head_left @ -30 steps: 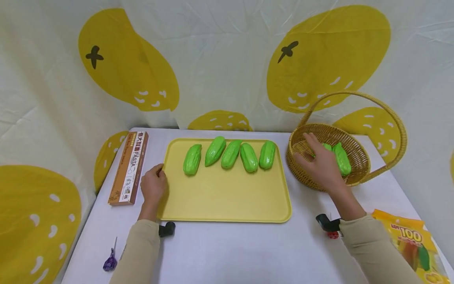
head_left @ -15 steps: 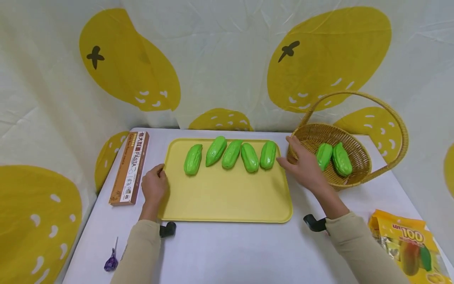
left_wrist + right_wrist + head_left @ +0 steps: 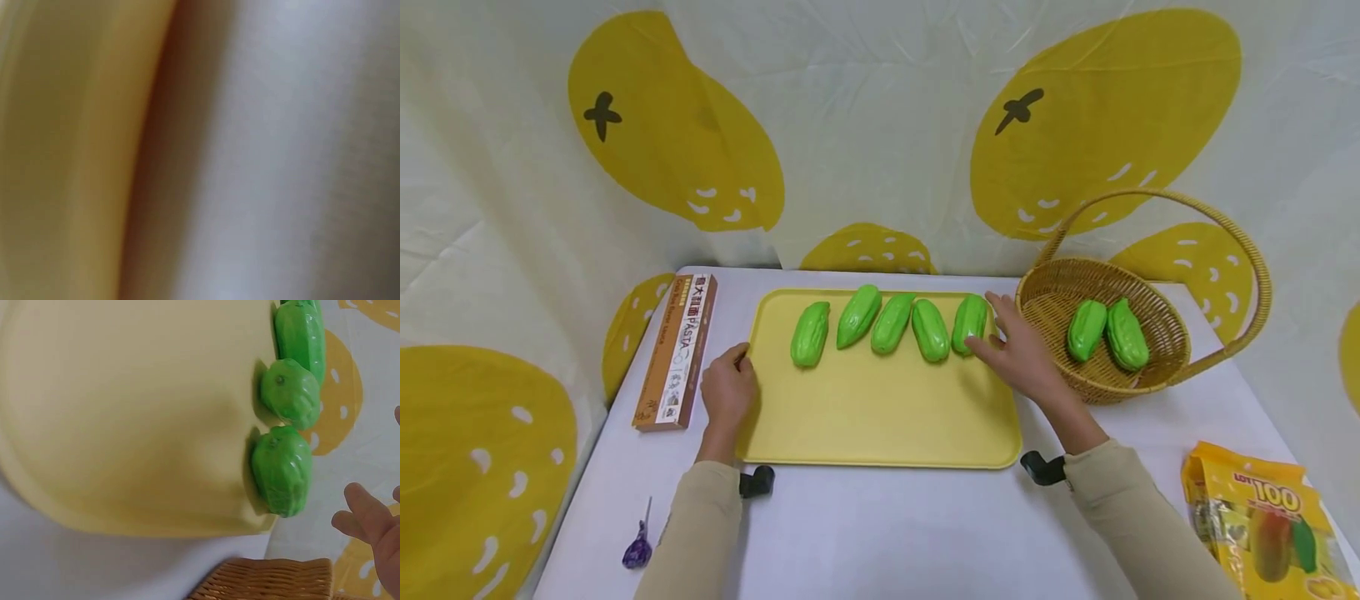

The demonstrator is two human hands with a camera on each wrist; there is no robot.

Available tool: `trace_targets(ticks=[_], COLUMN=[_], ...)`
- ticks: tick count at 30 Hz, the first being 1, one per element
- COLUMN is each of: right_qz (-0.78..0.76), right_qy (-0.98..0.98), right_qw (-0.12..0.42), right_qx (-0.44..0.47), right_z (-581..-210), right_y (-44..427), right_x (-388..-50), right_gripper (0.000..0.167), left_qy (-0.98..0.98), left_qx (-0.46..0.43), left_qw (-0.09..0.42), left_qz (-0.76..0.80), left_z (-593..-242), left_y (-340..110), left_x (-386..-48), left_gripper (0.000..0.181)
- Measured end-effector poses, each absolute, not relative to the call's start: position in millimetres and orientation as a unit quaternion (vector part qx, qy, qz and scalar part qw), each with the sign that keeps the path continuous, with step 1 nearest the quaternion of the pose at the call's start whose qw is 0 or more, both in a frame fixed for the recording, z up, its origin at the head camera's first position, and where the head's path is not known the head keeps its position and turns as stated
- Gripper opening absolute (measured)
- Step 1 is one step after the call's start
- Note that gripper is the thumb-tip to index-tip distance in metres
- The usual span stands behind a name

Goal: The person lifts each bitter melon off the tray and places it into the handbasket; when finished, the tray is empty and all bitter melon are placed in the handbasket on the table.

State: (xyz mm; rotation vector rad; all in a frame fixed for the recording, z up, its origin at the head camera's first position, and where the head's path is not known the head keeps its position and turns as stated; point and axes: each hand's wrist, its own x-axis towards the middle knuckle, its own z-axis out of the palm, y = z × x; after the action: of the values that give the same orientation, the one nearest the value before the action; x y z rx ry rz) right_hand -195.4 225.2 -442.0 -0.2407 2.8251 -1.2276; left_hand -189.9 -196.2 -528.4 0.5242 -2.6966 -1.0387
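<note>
My left hand (image 3: 728, 396) holds the left rim of a yellow tray (image 3: 880, 421), fingers curled at its edge. Along the tray's back side lies a row of several glossy green ridged gourds, the rightmost gourd (image 3: 971, 323) closest to my right hand (image 3: 1024, 357). That hand hovers over the tray's right edge with thumb and fingers spread, and holds nothing. In the right wrist view its fingers (image 3: 369, 515) appear apart from the nearest gourd (image 3: 282, 472). Two more gourds rest inside a wicker basket (image 3: 1078, 387). The left wrist view is blurred, with only the tray's rim (image 3: 106, 150) and white cloth.
The basket's tall handle (image 3: 1262, 283) arches over its right side, just right of the tray. A pasta box (image 3: 677, 354) lies left of the tray. A purple-wrapped lollipop (image 3: 637, 550) is at front left, a yellow candy bag (image 3: 1270, 517) at front right.
My right hand has moved left, from over the basket to beside the rightmost gourd, uncovering both gourds in the basket. The left hand stays at the tray's rim.
</note>
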Motion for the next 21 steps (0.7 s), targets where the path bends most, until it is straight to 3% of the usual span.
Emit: trace_targets(ticks=[11,21], right_qz=[-0.406,-0.361], right_qy=[0.91,0.929], right_qw=[0.064,0.066], right_qx=[-0.061,-0.043], right_z=[-460,-469], right_y=[216,216], right_x=[-206,-210], right_gripper=[0.083,0.083], left_qy=[-0.914,-0.915], left_qx=[0.183,0.182], left_qw=[0.091,0.088], left_qz=[-0.35,-0.35], left_z=[-527,-527], left_y=[-195,-195], left_x=[-190,-190], left_gripper=[0.038,0.038])
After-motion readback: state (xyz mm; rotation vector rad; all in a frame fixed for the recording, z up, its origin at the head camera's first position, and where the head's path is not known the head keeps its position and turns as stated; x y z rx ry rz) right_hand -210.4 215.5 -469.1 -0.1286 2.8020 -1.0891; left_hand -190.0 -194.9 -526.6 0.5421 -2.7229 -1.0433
